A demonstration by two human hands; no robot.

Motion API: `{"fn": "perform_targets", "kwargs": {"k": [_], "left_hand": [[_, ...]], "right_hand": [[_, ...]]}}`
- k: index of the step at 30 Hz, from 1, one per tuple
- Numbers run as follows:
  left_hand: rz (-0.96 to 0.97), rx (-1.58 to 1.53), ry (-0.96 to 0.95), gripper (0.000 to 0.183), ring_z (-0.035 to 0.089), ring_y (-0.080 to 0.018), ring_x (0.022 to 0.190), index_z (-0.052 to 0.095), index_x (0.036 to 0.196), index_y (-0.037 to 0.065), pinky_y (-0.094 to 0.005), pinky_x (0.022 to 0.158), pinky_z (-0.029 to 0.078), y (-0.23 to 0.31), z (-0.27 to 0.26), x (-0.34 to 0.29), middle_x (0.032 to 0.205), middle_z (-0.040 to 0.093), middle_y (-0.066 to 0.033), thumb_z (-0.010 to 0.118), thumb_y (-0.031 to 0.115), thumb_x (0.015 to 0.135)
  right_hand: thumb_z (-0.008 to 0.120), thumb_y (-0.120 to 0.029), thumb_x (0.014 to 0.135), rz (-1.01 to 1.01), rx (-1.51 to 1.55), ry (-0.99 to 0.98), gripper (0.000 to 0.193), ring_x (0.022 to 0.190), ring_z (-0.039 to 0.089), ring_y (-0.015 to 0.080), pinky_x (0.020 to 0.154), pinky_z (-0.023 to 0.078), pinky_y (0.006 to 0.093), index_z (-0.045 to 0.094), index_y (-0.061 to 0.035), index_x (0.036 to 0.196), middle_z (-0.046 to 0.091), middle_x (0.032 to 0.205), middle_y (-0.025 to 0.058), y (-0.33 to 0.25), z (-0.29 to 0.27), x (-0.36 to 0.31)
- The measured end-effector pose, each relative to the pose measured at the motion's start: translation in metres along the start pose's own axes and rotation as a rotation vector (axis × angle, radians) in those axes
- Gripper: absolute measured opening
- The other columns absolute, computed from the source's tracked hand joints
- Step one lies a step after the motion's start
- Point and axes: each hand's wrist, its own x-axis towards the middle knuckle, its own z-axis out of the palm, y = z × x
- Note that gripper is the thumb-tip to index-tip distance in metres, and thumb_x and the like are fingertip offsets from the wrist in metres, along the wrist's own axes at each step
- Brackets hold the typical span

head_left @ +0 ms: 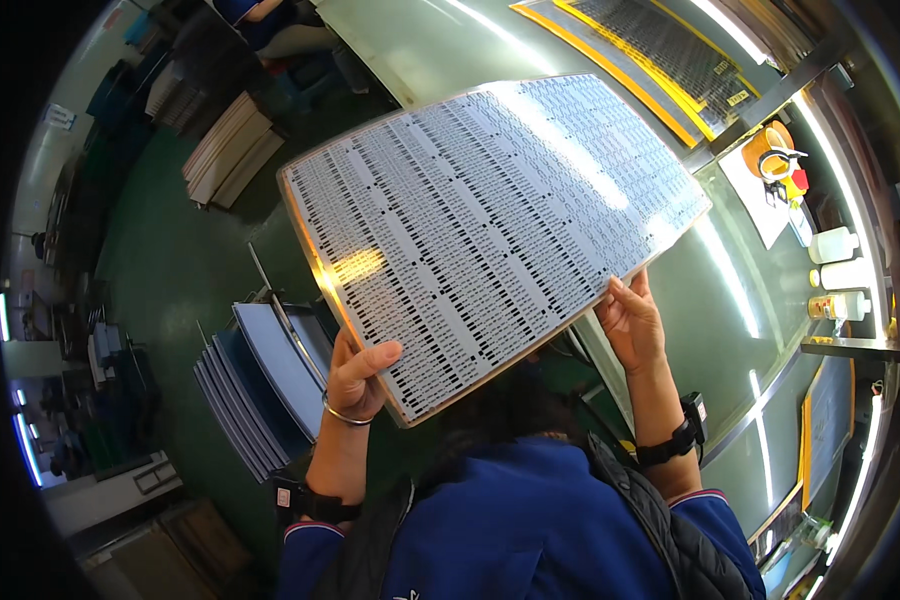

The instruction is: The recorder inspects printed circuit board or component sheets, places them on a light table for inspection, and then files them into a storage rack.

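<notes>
A large, thin white circuit board panel (470, 230), covered in rows of small dark marks, is held up tilted in front of me. Its left edge glints copper-orange, and bright lamp reflections cross its upper right part. My left hand (358, 378) grips the lower left edge, thumb on the printed face and fingers behind. On the near right edge, my right hand (632, 318) pinches the panel between thumb and fingers. The fingers behind the panel are partly hidden.
Glass-topped work table (705, 270) on the right, with orange-framed screens (660, 60) at its far end. White bottles (835, 270) and an orange tape roll (767, 150) line its right side. Left, a rack (250, 390) holds several upright panels; stacked boards (232, 150) lie beyond. Someone sits at far left (280, 30).
</notes>
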Motion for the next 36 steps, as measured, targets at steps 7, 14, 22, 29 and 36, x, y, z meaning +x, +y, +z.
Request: {"fn": "perform_targets", "kwargs": {"k": [7,14,22,29,36], "left_hand": [[-0.162,0.141,0.127,0.034,0.055,-0.0217,0.092,0.046,0.105,-0.003,-0.0327,0.08,0.045,-0.095,-0.048,0.059,0.1,0.055,-0.0103,0.058,-0.002,0.073],[-0.098,0.084,0.283,0.029,0.057,-0.0213,0.086,0.047,0.102,-0.004,-0.0332,0.078,0.045,-0.148,-0.074,0.067,0.097,0.057,-0.0115,0.057,-0.002,0.075],[-0.13,0.285,0.436,0.04,0.057,-0.0127,0.063,0.045,0.101,0.0,-0.0268,0.052,0.047,-0.172,-0.086,0.037,0.076,0.059,-0.007,0.063,0.026,0.076],[-0.196,0.291,0.532,0.027,0.056,-0.0078,0.061,0.055,0.097,0.004,-0.0213,0.049,0.045,-0.182,-0.157,-0.104,0.077,0.059,-0.0032,0.06,0.017,0.075],[0.135,0.254,0.548,0.027,0.055,-0.0083,0.059,0.055,0.097,0.003,-0.0216,0.047,0.044,-0.15,-0.251,-0.234,0.074,0.059,-0.0037,0.06,0.016,0.074]], "right_hand": [[0.058,-0.006,0.077,-0.434,-1.241,0.547,0.067,0.097,0.047,0.0195,0.083,0.04,0.03,0.019,-0.0085,0.132,0.045,0.109,0.0155,-0.012,-0.069,0.029],[0.057,-0.002,0.074,-0.279,-1.084,0.332,0.043,0.095,0.048,0.0182,0.081,0.042,0.0305,0.044,-0.003,0.115,0.046,0.107,0.0108,-0.005,-0.083,-0.003],[0.049,0.004,0.077,-0.335,-1.096,0.043,0.035,0.096,0.047,0.0175,0.083,0.04,0.029,0.046,-0.0013,0.112,0.048,0.109,0.0105,0.048,-0.037,0.008],[0.05,0.003,0.078,-0.129,-1.066,-0.258,0.029,0.083,0.051,0.013,0.076,0.041,0.0236,0.048,0.0022,0.106,0.052,0.097,0.0089,0.135,0.003,-0.007],[0.052,0.002,0.076,-0.048,-1.138,-0.789,0.022,0.083,0.054,0.0138,0.077,0.042,0.0243,0.054,0.0028,0.097,0.057,0.091,0.0076,0.324,0.094,-0.055]]}}
